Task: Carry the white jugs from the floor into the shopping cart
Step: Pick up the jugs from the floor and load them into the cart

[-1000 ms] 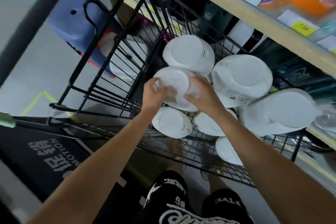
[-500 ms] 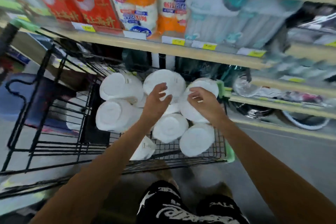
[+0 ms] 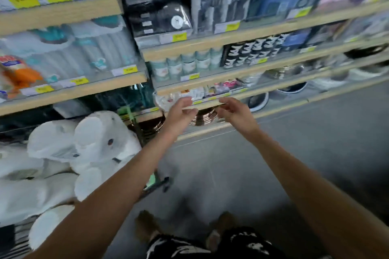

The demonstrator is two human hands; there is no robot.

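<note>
Several white jugs (image 3: 88,149) lie piled in the black wire shopping cart (image 3: 156,185) at the left edge of the view. My left hand (image 3: 181,112) and my right hand (image 3: 236,113) are raised in front of me, to the right of the cart, over the grey floor. Both hands hold nothing and their fingers are spread. No jug on the floor is in view. The picture is blurred by motion.
Wooden store shelves (image 3: 210,42) with packaged goods and yellow price tags fill the upper view. Metal pans (image 3: 203,116) and bowls (image 3: 257,101) sit on the lowest shelf. Grey floor (image 3: 294,153) stretches to the right. My feet and black shorts show at the bottom.
Both hands have let go of the jugs and lifted away from the cart to the right. The view has swung right, so the cart now sits at the left edge.
</note>
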